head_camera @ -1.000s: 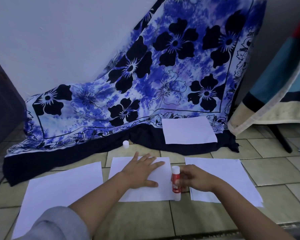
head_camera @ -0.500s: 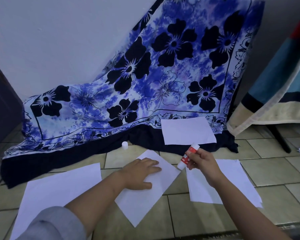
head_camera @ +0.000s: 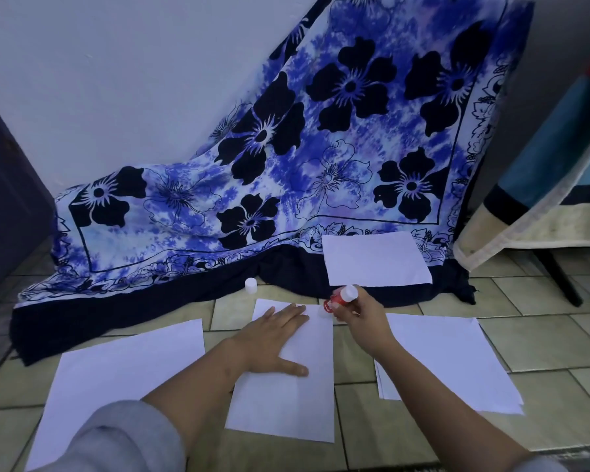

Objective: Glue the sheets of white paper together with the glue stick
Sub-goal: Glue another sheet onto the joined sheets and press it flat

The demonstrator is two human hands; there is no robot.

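Two-handed: pins middle sheet (head_camera: 286, 403) under left hand (head_camera: 273, 338), fingers straight, against sliding; grips glue stick (head_camera: 341, 296) in curled right hand (head_camera: 358, 313) (cap (head_camera: 250, 285) set aside), tip toward corner.

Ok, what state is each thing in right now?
Glue stick: uncapped, tilted, gripped by right hand.
Cap: off, standing on the floor tiles.
Middle sheet: flat, pressed down by left hand.
Left sheet: flat, untouched.
Right sheets: stacked, slightly fanned.
Far sheet: lying on the floral cloth.
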